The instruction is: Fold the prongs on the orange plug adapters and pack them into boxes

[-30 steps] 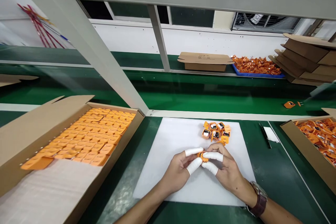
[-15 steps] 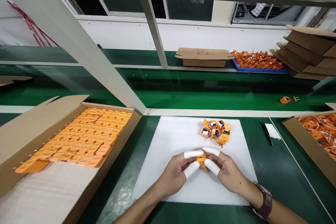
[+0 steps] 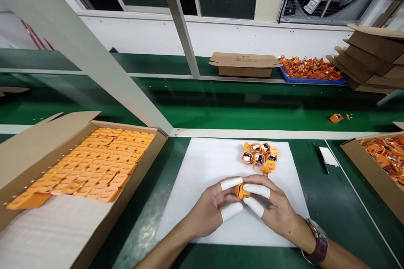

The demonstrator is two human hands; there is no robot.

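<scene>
Left hand (image 3: pixel 206 208), right hand (image 3: pixel 279 206): my fingers grip orange plug (image 3: pixel 239 192), left thumb apart | plug: over white mat (image 3: pixel 202 172) | cardboard box (image 3: pixel 139 169): left of mat

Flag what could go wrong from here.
1. Slip: the left hand's thumb appears off the small orange part, so it may rely mostly on the right hand's fingers and could drop onto the white mat.
2. Bump: the cluster of open orange pieces lies just beyond the right hand; a knuckle might nudge it.
</scene>
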